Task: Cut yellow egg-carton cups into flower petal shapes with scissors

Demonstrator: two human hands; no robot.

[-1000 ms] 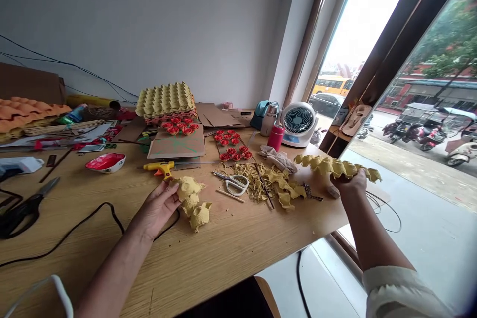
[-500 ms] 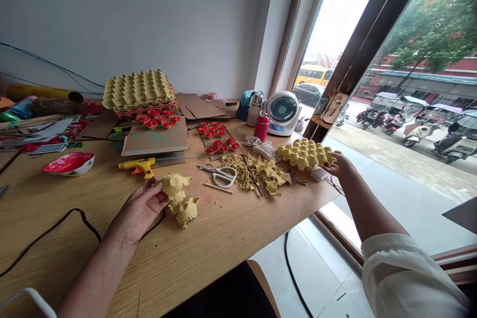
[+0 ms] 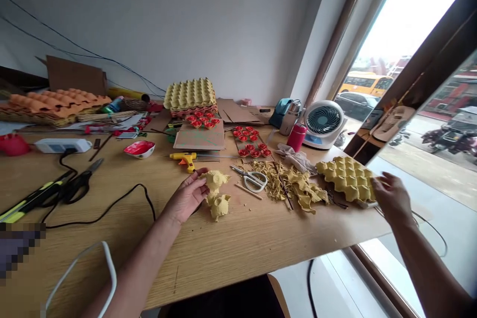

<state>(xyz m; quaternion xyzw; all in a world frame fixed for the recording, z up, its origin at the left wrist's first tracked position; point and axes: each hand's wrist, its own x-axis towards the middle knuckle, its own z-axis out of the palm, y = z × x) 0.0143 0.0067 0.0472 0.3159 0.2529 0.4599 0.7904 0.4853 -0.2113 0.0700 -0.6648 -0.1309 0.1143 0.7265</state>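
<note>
In my left hand (image 3: 188,198), fingers clamp the cups (image 3: 219,205) over the counter (image 3: 261,243); I'd pinch lightly, as thin walls could crush; my right hand (image 3: 395,201), fingers loosely apart, is beside the tray (image 3: 346,179); contact I can't tell.

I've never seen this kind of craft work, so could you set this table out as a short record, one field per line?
Left hand: holds a yellow carton piece
Right hand: at the edge of a yellow egg tray; contact unclear
Between hands: scissors, wooden stick, yellow scraps
Beyond left hand: yellow glue gun
Toward back: red flowers, stacked egg trays
Near window: fan, red bottle
</note>
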